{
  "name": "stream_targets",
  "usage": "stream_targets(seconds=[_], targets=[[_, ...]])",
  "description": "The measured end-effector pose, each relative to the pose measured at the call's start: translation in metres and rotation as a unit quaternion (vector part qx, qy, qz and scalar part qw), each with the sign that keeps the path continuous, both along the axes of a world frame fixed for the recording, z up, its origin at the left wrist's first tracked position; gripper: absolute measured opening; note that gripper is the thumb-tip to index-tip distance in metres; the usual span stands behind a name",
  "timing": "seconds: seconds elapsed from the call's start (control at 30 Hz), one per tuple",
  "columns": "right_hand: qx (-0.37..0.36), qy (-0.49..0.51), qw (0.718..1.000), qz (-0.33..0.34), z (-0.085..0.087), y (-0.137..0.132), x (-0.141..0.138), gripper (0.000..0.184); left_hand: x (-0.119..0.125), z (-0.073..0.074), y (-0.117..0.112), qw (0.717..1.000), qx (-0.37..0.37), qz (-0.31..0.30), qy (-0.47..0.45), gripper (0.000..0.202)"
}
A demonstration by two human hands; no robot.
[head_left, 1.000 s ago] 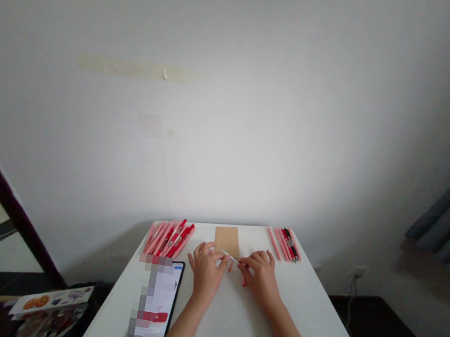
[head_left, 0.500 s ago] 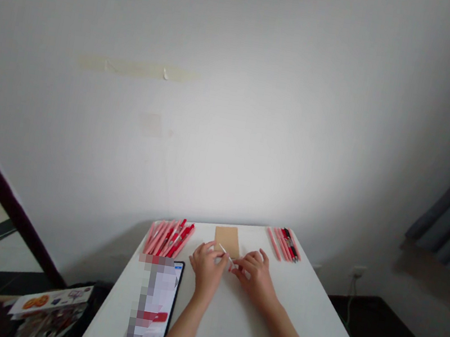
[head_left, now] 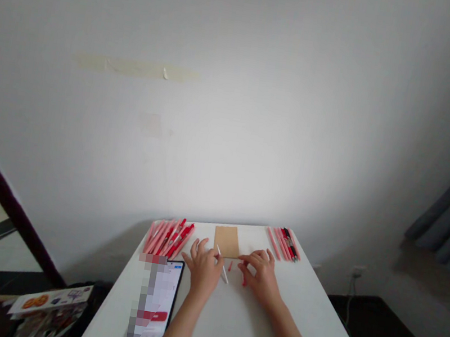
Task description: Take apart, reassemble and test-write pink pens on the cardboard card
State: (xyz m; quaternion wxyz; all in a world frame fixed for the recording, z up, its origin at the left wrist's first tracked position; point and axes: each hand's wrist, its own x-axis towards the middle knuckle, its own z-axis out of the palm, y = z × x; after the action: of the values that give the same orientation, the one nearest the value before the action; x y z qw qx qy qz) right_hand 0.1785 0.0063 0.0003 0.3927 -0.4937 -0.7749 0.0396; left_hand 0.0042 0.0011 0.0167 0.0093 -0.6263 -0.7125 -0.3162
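My left hand (head_left: pixel 204 268) rests on the white table (head_left: pixel 233 329) and pinches a thin white refill stick (head_left: pixel 222 265) that slants toward me. My right hand (head_left: pixel 262 274) lies a little to its right, fingers curled round a red pen part (head_left: pixel 244 280) that pokes out below them. A tiny red piece (head_left: pixel 230 265) lies on the table between the two hands. A brown card (head_left: pixel 227 241) lies just beyond them.
A pile of several red and pink pens (head_left: pixel 167 237) lies at the table's far left. A smaller row of pens (head_left: pixel 284 243) lies at the far right. A phone (head_left: pixel 156 303) sits by my left forearm. A white wall rises behind the table.
The hands have drawn apart. The white stick, earlier bridging both hands, is now held by the left hand alone and points toward me; the small red piece now lies on the table.
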Motion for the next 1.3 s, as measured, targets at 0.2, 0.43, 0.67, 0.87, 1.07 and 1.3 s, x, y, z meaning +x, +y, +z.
stream_targets(seconds=[0.2,0.43,0.67,0.87,1.07,1.3], targets=[[-0.014,0.017,1.000,-0.002,0.002,-0.001,0.000,0.021,0.001,-0.007,0.000,0.998,0.018,0.001,0.058,0.020],[-0.032,0.036,0.999,-0.005,0.008,-0.004,-0.001,0.021,0.005,-0.008,-0.001,0.996,0.024,-0.006,0.085,0.018],[-0.038,0.036,0.999,-0.010,0.008,-0.004,0.000,0.019,0.005,-0.007,-0.002,0.996,0.016,-0.002,0.088,0.017],[-0.045,0.031,0.998,-0.016,0.010,-0.004,0.000,0.019,0.005,-0.006,-0.003,0.996,0.022,0.003,0.089,0.018],[-0.050,0.030,0.998,-0.017,0.010,-0.004,0.001,0.019,0.004,-0.009,-0.002,0.995,0.034,0.008,0.092,0.017],[-0.047,0.033,0.998,-0.016,0.011,-0.004,0.002,0.021,0.004,-0.010,-0.002,0.996,0.033,0.002,0.081,0.017]])
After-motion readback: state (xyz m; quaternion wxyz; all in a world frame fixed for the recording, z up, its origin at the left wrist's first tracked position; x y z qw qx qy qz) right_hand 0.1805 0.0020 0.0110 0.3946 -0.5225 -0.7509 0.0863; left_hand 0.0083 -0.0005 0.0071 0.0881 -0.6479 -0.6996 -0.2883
